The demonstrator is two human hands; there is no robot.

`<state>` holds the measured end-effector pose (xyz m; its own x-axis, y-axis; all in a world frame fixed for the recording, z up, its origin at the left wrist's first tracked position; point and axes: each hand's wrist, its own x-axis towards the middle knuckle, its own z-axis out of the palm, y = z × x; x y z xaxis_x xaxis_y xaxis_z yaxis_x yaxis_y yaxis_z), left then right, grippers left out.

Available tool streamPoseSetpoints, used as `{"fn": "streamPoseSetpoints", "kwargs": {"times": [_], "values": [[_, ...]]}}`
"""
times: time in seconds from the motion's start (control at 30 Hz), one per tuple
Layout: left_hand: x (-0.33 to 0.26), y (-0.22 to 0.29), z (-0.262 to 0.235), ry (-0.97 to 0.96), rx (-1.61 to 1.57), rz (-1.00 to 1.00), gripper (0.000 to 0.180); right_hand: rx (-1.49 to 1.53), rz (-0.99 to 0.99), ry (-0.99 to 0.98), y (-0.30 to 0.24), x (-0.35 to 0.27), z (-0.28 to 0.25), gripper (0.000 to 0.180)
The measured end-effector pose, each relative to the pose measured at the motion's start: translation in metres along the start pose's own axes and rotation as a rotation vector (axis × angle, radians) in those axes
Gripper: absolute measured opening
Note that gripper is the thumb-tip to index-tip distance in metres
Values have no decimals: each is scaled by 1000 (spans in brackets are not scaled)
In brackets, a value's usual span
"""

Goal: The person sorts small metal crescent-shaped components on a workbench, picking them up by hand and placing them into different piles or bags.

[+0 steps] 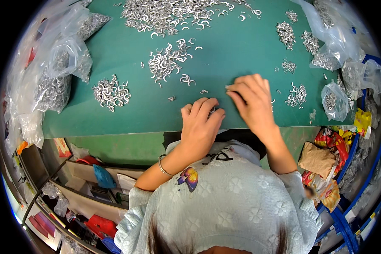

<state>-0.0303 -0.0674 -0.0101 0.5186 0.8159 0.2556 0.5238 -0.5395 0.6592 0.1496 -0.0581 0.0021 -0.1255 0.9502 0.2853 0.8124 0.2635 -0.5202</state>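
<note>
My left hand (201, 125) rests at the front edge of the green table, its fingers curled over a few small curved metal pieces (212, 111), mostly hidden under the fingertips. To its right, my right hand (255, 103) is held over the table with thumb and fingers drawn together. Something small and pale shows at its fingertips, too small to name. Just beyond my left hand lie loose metal pieces (204, 91). Farther off is a heap of silvery crescent-shaped pieces (165, 63), and a smaller pile (111, 93) sits to the left.
A large heap of crescents (173, 15) covers the far side of the green table (127, 122). Small piles (296, 95) stand at the right, beside an opened plastic bag (335, 101). Filled clear bags (53, 91) line the left edge. Below are shelves and a brown paper bag (316, 160).
</note>
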Motion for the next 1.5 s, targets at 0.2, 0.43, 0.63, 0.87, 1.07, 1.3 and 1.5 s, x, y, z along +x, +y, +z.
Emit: {"fn": "streamPoseSetpoints", "kwargs": {"times": [0.2,0.43,0.63,0.87,1.07,1.3,1.5], "values": [[-7,-1,-14,60,-55,-77,23,73,14,-78,-7,-1,-11,29],[13,-15,-32,137,111,-173,30,182,-57,-78,-17,10,10,34],[27,-22,-21,114,139,-110,20,11,4,-199,-8,-21,-32,34],[19,-13,-25,33,60,-76,17,-54,160,61,17,-59,-53,34],[22,-5,-28,-76,54,-44,18,-70,61,-262,-6,-50,-35,48],[17,-5,-26,-15,96,-97,22,-237,203,-98,14,-87,-48,48],[16,-8,-29,51,92,-54,24,-253,104,-357,-4,-81,-38,72]]}}
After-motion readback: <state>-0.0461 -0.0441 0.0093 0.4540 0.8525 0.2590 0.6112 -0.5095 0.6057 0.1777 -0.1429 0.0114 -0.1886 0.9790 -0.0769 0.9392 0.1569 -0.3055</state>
